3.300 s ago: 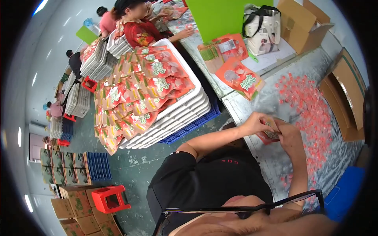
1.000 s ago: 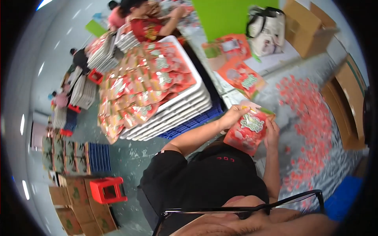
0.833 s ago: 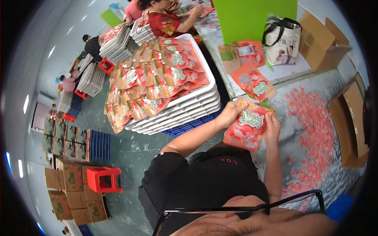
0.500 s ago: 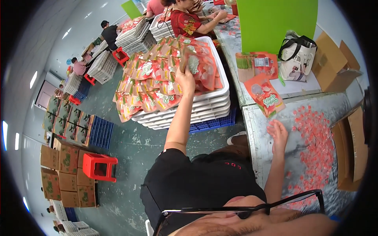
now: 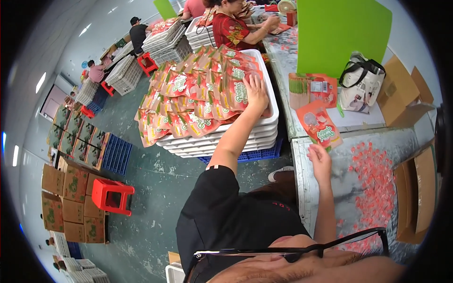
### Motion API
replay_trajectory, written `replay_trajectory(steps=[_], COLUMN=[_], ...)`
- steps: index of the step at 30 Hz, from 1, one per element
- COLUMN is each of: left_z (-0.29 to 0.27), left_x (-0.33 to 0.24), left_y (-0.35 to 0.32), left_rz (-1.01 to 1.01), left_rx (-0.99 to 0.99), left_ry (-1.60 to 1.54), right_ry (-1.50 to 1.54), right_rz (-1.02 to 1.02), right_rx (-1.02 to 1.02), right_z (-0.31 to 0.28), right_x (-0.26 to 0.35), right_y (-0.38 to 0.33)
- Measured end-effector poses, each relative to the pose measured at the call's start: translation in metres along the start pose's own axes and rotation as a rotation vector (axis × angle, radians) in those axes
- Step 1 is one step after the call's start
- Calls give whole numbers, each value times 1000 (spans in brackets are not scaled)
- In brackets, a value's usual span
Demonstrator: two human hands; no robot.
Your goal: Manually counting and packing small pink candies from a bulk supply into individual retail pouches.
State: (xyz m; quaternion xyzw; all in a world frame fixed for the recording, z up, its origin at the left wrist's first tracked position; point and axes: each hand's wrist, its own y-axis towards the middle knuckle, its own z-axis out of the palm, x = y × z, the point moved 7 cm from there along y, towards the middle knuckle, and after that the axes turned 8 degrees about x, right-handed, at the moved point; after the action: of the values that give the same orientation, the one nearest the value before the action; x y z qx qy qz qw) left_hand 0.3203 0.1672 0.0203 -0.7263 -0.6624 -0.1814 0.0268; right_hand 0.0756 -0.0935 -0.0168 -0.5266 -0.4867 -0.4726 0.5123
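My left hand [image 5: 256, 92] lies with its fingers spread on the top pouches at the right side of a heaped white tray [image 5: 267, 78]. Beneath it are red-and-brown printed pouches [image 5: 181, 87], overlapping in rows. On the grey table to the right, my right hand [image 5: 321, 161] has its fingers closed at the near edge of a single pouch [image 5: 319, 123], which lies flat. A stack of pouches [image 5: 311, 88] rests just beyond that one. Small red wrapped pieces [image 5: 373, 179] are scattered over the table to the right of my right hand.
A tote bag [image 5: 362, 82] and an open cardboard box [image 5: 401, 89] stand at the table's far right. Another open box [image 5: 417, 193] sits at its right edge. A green panel [image 5: 342, 37] rises behind. A red stool [image 5: 112, 194] stands left. A co-worker [image 5: 231, 26] sits beyond the trays.
My left hand has laid a pouch on the tray's heap and let go, its fingers now spread. My right hand has moved from open beside the table pouch to its near edge.
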Motion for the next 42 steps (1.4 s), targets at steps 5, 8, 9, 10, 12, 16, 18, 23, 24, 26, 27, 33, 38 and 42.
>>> replay_trajectory(steps=[5,8,9,10,12,16,18,23,24,26,27,33,38,42], left_z=[6,4,7,7,12,25,26,28,28,22,23,29,-16,-98], left_x=[3,6,16,25,51,83,84,96,98,93,83,66,54,-46], left_y=[-3,-4,-4,-6,-13,-17,-16,-16,-17,-21,-20,-12,-26,-59], left_rz=[1,37,23,29,17,-18,-21,-62,-63,-41,-58,-65,50,354], left_rx=[113,46,50,6,-53,-18,-10,-9,-8,21,55,101,-168,-424], left_ry=[167,140,138,135,129,135,115,69,53,50,97,55,-274,-728], right_ry=[-851,-993,-1077,-1161,-1188,-1176,-1182,-1121,-1095,-1077,-1043,-916,-684,-608], right_rz=[-682,-825,-805,-775,-806,-789,-776,-775,-769,-749,-735,-673,-377,-242], right_rx=[109,225,260,290,251,202,186,180,201,208,202,194,182,5], right_z=[101,145,154,158,161,163,161,161,160,159,154,142,74,10], right_x=[90,77,66,54,50,50,49,55,55,57,55,55,19,-9], right_y=[37,70,80,89,94,96,98,91,91,89,89,73,9,-56])
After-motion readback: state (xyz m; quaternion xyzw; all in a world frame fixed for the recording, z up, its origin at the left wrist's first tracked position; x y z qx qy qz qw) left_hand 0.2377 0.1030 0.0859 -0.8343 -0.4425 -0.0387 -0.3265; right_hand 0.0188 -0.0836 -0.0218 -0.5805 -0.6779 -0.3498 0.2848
